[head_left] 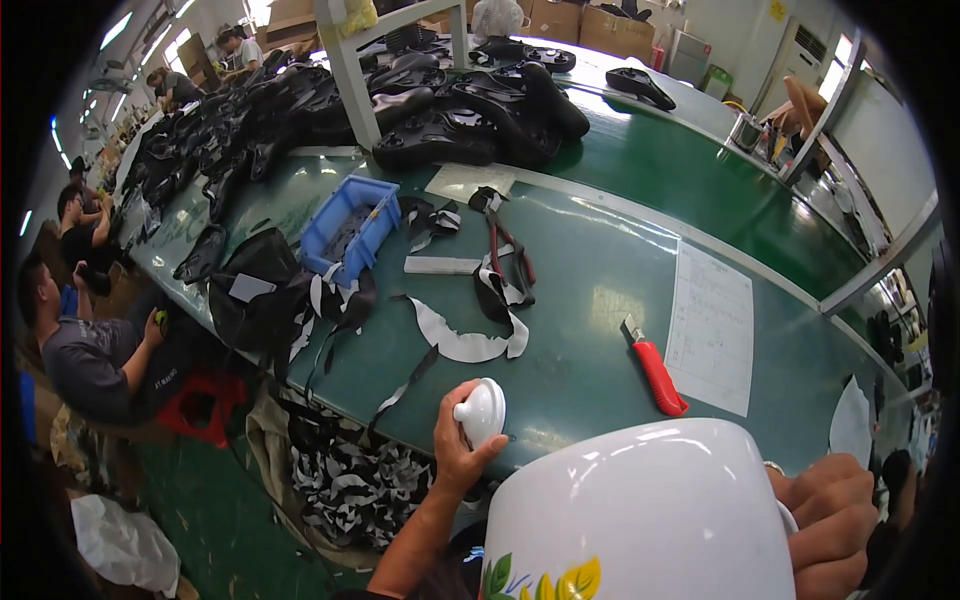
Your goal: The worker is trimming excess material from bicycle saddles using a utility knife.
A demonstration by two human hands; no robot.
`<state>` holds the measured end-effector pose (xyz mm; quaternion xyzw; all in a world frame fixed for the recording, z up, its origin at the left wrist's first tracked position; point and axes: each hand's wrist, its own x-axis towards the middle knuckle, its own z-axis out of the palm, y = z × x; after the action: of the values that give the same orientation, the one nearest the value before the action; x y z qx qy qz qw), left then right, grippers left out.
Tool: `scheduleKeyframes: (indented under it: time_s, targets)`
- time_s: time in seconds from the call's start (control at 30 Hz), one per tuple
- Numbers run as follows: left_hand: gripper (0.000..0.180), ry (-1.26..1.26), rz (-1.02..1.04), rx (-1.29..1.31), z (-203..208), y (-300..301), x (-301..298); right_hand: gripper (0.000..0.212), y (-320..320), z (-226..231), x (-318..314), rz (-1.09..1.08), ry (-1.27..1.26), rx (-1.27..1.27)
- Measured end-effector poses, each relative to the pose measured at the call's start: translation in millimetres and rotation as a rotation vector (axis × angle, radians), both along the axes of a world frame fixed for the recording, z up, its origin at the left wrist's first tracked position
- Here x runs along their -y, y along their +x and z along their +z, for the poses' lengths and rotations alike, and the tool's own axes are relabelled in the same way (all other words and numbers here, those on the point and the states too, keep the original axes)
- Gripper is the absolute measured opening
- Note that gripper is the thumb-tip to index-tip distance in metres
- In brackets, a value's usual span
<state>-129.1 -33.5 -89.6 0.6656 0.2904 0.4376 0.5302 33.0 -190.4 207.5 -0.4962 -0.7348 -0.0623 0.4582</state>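
Note:
My left hand (pixel 458 447) grips a white round lid (pixel 487 412) with a small knob, its fingers behind the lid and thumb at its lower edge. My right hand (pixel 832 522) is closed round the handle of a large white mug (pixel 640 500), which has a yellow flower and green leaves painted on it. The mug is raised close to me, and its inside is hidden. Just beyond it lies a red utility knife (pixel 658 378) with its blade out, beside a printed paper sheet (pixel 712 325). Curved white and black offcuts (pixel 455 340) lie ahead of the lid.
Farther off are red-handled pliers (pixel 520 262), a steel ruler (pixel 442 265) and a blue bin (pixel 350 228). Black saddle-shaped parts (pixel 470 115) pile up behind a metal post (pixel 350 85). A sack of scraps (pixel 355 490) stands below the table's left edge. A co-worker (pixel 90 345) sits at left.

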Motion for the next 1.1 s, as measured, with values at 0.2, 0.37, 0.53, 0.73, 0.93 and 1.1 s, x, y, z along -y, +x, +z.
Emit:
scheduleKeyframes:
  time_s: [0.2,0.37,0.53,0.73,0.93,1.1]
  targets:
    - [0.081,-0.066,-0.018,0.014,6,-1,2,0.034,-2,-2,-1,-0.009,0.067,0.0]
    - [0.081,-0.056,-0.04,0.012,7,1,2,0.033,2,-1,1,0.018,0.091,0.026]
    - [0.08,0.023,-0.007,0.022,-11,-7,-5,0.026,24,-4,-2,0.154,-0.1,-0.055]
    - [0.083,-0.01,-0.05,0.092,-11,3,-4,0.041,28,-29,-8,0.019,-0.197,-0.346]
    - [0.095,-0.304,0.188,0.387,40,-15,1,0.022,24,-87,-50,-0.031,-0.427,-0.608]
    - [0.101,0.098,0.407,0.281,99,-31,-18,0.015,2,-157,-91,0.014,-0.593,-0.568]
